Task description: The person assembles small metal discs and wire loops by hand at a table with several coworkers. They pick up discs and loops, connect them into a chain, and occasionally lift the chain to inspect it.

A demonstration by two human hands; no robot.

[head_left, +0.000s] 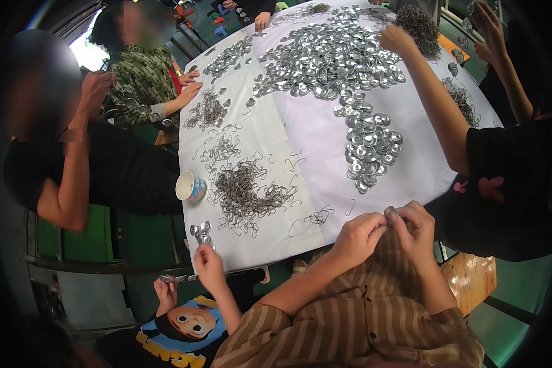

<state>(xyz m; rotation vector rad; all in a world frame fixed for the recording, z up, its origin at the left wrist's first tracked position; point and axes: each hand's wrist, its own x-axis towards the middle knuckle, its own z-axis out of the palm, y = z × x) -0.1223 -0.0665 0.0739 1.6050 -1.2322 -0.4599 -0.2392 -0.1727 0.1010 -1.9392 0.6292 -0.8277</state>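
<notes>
Just off the table's near edge, my two hands meet in front of my striped shirt. In my right hand (414, 232), thumb and fingers are pinched on a small round silver metal disc (391, 211). My left hand (357, 238) is closed against it with fingertips together; what they hold, if anything, is hidden. Beyond my hands, similar dished metal discs (372, 147) lie in a tongue reaching toward me from a large heap (331, 58). A few loose wire hooks (320, 214) rest on the cloth near my left hand.
A dense pile of wire hooks (245, 190) lies left on the white-covered table (313, 141), beside a paper cup (191, 186). Co-workers' arms (432, 98) reach in from the right; another person's hand (209, 265) is at the near left corner. A wooden stool (470, 277) stands at right.
</notes>
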